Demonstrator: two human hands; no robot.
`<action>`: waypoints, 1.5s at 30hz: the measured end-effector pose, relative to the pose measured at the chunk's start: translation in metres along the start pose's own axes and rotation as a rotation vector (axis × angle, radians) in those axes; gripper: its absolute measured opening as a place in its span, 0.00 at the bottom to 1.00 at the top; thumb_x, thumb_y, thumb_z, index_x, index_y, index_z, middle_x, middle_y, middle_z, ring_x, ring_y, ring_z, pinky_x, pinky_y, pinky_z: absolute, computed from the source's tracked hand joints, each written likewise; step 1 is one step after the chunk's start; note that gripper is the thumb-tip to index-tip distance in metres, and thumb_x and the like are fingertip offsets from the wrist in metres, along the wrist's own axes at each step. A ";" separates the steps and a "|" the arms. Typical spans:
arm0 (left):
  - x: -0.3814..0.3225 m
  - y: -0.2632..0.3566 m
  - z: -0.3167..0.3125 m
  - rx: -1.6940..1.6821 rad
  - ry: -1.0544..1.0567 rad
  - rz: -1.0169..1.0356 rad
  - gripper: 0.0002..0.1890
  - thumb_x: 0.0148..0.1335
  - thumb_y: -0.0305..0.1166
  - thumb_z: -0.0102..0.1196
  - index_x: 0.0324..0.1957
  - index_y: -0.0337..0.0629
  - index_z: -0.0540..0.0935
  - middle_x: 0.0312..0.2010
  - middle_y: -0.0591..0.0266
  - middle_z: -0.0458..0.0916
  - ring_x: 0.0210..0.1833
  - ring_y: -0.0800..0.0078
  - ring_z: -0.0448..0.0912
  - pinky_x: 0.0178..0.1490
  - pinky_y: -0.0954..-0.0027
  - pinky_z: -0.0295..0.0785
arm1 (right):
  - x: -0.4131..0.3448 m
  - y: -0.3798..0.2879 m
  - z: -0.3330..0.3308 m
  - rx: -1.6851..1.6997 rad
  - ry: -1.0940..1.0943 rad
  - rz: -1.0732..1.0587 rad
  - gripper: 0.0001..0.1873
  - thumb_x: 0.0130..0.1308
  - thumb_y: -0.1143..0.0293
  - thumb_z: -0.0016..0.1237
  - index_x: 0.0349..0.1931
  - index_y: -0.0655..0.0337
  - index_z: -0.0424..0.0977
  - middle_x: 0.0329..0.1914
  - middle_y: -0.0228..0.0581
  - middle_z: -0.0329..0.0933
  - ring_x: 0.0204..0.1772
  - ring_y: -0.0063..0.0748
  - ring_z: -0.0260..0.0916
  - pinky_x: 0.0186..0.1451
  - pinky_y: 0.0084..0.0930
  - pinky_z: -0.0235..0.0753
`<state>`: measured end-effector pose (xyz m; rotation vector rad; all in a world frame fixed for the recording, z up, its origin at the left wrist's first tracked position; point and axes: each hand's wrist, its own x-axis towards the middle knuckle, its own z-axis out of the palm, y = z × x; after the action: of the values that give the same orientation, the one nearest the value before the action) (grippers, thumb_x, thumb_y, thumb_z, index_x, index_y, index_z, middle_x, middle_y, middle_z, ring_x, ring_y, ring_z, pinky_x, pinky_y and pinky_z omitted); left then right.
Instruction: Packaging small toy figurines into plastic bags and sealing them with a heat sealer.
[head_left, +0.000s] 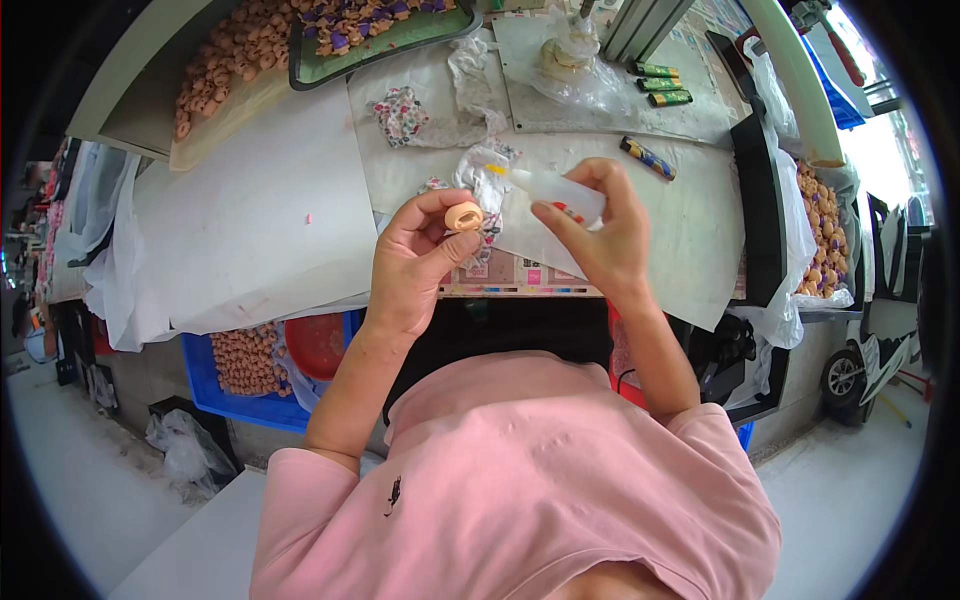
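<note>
Between the thumb and fingers of my left hand (424, 251) is a small, round, peach-coloured hollow plastic part (464, 217), its opening facing up. A translucent squeeze bottle (559, 196) with a yellow nozzle tip lies in the grip of my right hand (611, 225). The nozzle points left, above and a little to the right of the part, without touching it. Beneath both hands, a crumpled white and floral cloth (484, 176) rests on the paper-covered worktable (285, 247). A tiny pink piece (308, 219) lies on the paper at the left.
A black-rimmed green tray (390, 56) holds peach and purple pieces, beside a heap of peach parts (225, 75). Several printed cylinders (649, 157) lie at the right, near a plastic-wrapped object (574, 60). Below the table's left edge is a blue bin (199, 386); more parts (823, 232) fill a container at far right.
</note>
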<state>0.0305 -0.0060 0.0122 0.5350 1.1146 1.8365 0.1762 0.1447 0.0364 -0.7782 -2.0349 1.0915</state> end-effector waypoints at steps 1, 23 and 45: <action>-0.001 0.006 -0.002 0.003 -0.003 0.009 0.20 0.58 0.21 0.61 0.53 0.39 0.75 0.46 0.63 0.78 0.47 0.78 0.76 0.53 0.76 0.74 | 0.006 0.002 0.008 -0.016 -0.051 -0.005 0.20 0.50 0.72 0.66 0.41 0.63 0.71 0.33 0.34 0.75 0.36 0.22 0.72 0.40 0.23 0.72; -0.006 0.128 -0.092 -0.065 0.196 0.238 0.18 0.58 0.17 0.59 0.51 0.36 0.75 0.47 0.60 0.77 0.50 0.71 0.78 0.56 0.73 0.73 | 0.251 -0.080 0.225 -0.277 -0.209 -0.727 0.10 0.59 0.76 0.50 0.42 0.59 0.78 0.41 0.42 0.80 0.47 0.49 0.72 0.56 0.37 0.69; -0.007 0.127 -0.102 -0.299 0.185 0.029 0.19 0.60 0.21 0.59 0.54 0.39 0.74 0.46 0.63 0.76 0.47 0.72 0.79 0.55 0.72 0.76 | 0.276 -0.061 0.267 -0.318 -0.399 -0.347 0.06 0.55 0.67 0.56 0.31 0.56 0.81 0.36 0.41 0.81 0.42 0.44 0.78 0.46 0.35 0.78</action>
<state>-0.0994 -0.0853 0.0709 0.2119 0.9290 2.0640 -0.2073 0.2056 0.0603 -0.3442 -2.6035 0.7764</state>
